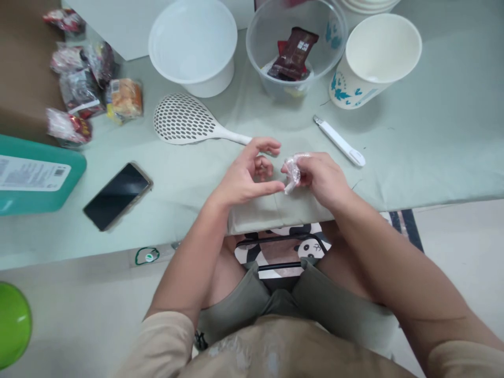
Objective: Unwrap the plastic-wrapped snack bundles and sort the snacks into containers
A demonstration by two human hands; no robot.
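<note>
The film (292, 173), clear and crumpled, is between your 2 hands, over the table (433, 147) close to its near edge. Your right hand (326, 177) pinches it between thumb and curled fingers, with a loose end hanging toward your left. Your left hand (244, 176) holds nothing: its fingers are spread and bent, the thumb apart from them and its tip right at the film; you cannot tell here whether they touch. Film this thin probably slips and clings, so a light, dry pinch close to the loose end should serve better than a hard squeeze, with the right grip steady while the left works. Mind the skimmer (185, 121), whose handle runs up to your left fingers, and the cutter (339, 140) just beyond your right hand; whether its blade is out is unclear, so better give it room. Farther off stand the clear tub (261, 37) with packets in it, the cup (350, 86) and the white bowl (212, 81); the phone (118, 197) lies well to the left.
</note>
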